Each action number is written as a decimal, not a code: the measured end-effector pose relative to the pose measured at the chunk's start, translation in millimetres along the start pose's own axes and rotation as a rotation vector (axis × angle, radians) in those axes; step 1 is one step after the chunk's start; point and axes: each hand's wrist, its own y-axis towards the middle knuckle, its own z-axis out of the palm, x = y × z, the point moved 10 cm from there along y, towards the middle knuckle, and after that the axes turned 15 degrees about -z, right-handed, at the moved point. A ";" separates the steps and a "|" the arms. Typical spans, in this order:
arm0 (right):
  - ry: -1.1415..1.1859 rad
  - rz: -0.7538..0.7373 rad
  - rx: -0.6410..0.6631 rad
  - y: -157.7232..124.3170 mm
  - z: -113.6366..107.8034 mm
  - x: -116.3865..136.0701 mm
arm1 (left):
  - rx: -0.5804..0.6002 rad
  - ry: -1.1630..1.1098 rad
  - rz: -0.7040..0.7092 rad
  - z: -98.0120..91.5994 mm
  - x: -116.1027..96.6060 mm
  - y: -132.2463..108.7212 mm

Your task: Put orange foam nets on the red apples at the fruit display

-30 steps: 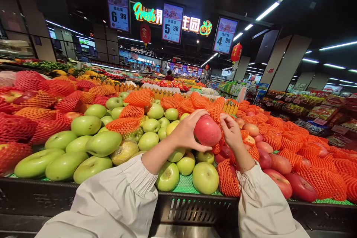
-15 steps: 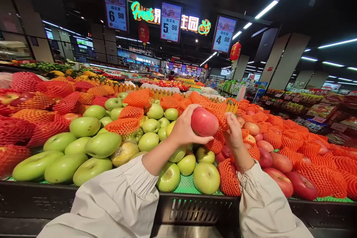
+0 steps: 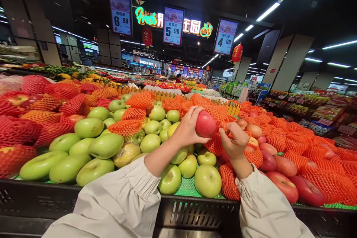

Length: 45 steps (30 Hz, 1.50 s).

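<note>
A red apple (image 3: pixel 205 124) is gripped in my left hand (image 3: pixel 188 129), fingers over its top and thumb below it. At the apple's right side, my right hand (image 3: pixel 235 142) is closed, thumb and fingers pinching the edge of an orange foam net (image 3: pixel 221 114). Behind the apple, that net blends with other orange nets, so its full extent is hard to tell. Both hands are above a display of green apples (image 3: pixel 208 181) and red apples (image 3: pixel 282 186). An orange-netted fruit (image 3: pixel 229 181) sits under my right wrist.
Green apples (image 3: pixel 106 145) fill the left middle of the black display bin (image 3: pixel 200 214). Red-netted fruit (image 3: pixel 18 130) is piled at far left, orange-netted fruit (image 3: pixel 325 178) at right. A small yellow fence (image 3: pixel 233 109) stands behind. Price signs (image 3: pixel 173 26) hang overhead.
My right hand has moved lower and turned, its fingers now curled and pinching the net close to the apple. The apple stays in my left hand, turned slightly. The view has shifted a little.
</note>
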 end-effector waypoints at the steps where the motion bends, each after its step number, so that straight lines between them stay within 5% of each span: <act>1: -0.016 -0.002 0.014 0.5 0.9 1.4 | 0.032 0.015 0.015 3.2 -0.9 -0.5; 8: 0.028 0.346 0.033 -11.5 14.1 -27.0 | 0.025 0.208 0.057 4.1 -3.1 -2.7; 13: -0.168 0.201 0.065 -5.6 7.5 -20.6 | 0.054 0.248 0.089 8.1 -7.8 -4.4; 18: -0.205 -0.197 0.095 8.7 8.3 30.4 | 0.065 0.210 0.041 10.4 -1.6 -2.2; 21: -0.151 -0.297 0.164 9.6 18.3 48.1 | -0.034 0.113 -0.003 0.0 3.8 -0.6; 30: 0.090 -0.149 0.232 12.1 30.7 36.5 | -0.362 -0.040 -0.173 -34.8 31.1 -2.4; 38: 0.121 0.025 0.058 -3.2 23.7 1.8 | -0.198 -0.143 -0.211 -25.7 24.3 -1.1; 45: 0.045 0.030 0.120 0.2 23.7 -8.1 | -0.207 -0.129 -0.124 -27.5 13.4 -1.4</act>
